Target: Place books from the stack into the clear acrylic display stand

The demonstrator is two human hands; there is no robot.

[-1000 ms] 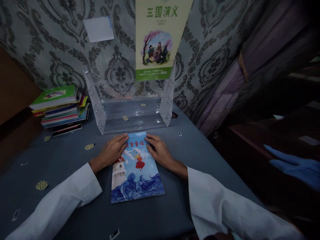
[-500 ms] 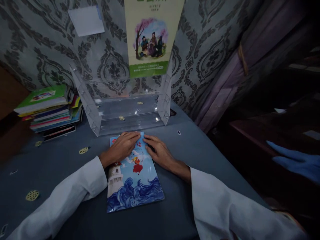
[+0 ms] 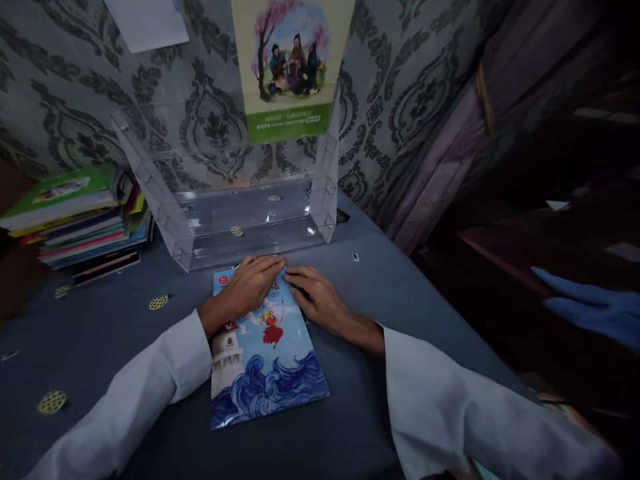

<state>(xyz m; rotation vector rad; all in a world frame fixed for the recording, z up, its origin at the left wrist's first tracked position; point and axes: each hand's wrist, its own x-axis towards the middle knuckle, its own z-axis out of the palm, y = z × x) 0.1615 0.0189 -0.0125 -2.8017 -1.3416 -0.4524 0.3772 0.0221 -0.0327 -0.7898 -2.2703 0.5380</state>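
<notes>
A blue picture book (image 3: pixel 267 380) lies flat on the table, its cover showing waves, a white tower and a small figure in red. My left hand (image 3: pixel 250 287) rests palm down across the upper part of the cover, fingers stretched toward the top right corner. Part of the title is hidden under it. At the book's upper right edge lies my right hand (image 3: pixel 323 300), fingers extended and the tips touching that corner, close to the left fingertips. Neither hand is wrapped around the book.
A clear acrylic rack (image 3: pixel 250 230) stands behind the book, with a green-and-cream book (image 3: pixel 290 113) upright at its top. Several stacked books (image 3: pixel 95 220) sit at the left. The dark blue tablecloth (image 3: pixel 165 360) ends along the right. Beyond it a blue glove-like shape (image 3: pixel 595 310) shows.
My view has tilted and shifted a little, so the rack and stack appear higher and further left. The left fingertips have slid slightly toward the book's top right corner. The book stays flat.
</notes>
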